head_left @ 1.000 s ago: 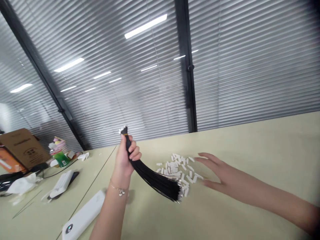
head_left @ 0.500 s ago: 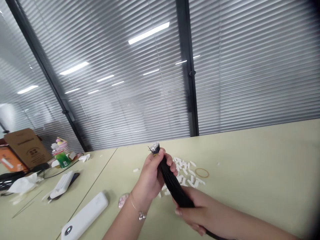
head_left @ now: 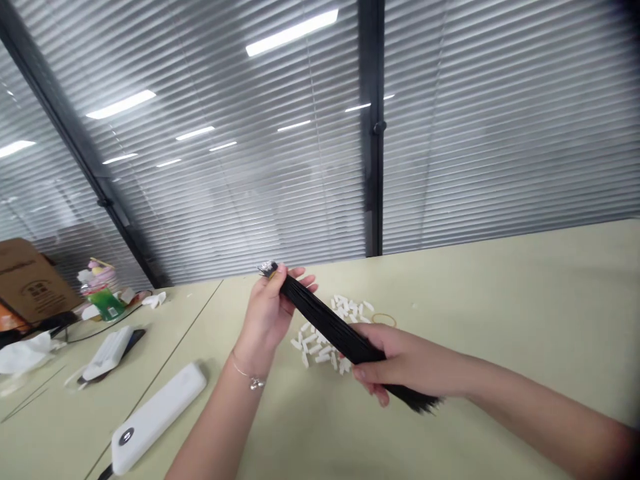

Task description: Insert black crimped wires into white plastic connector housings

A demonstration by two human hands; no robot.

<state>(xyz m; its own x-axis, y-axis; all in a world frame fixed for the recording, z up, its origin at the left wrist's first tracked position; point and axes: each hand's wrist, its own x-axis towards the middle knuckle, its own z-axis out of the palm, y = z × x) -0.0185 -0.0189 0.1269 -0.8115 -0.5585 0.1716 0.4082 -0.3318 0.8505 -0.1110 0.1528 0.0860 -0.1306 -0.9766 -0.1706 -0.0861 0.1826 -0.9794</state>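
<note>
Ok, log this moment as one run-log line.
left grip: black wire bundle, metal-tipped end | right grip: same bundle, lower part | nearby: white plastic pieces, rubber band

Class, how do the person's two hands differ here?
The left hand holds the black wire bundle near its silver-tipped end, while the right hand grips it further along, near the loose ends. The left wrist wears a bracelet; the right wrist shows none. Both hands are bare and share one bundle.

The left arm (head_left: 220, 427) is wearing a thin silver chain bracelet (head_left: 245, 375) with a tiny shiny charm (head_left: 257, 383) hanging down from it, and the right arm (head_left: 540, 413) is showing bare skin all the way to the right hand (head_left: 405, 360).
</note>
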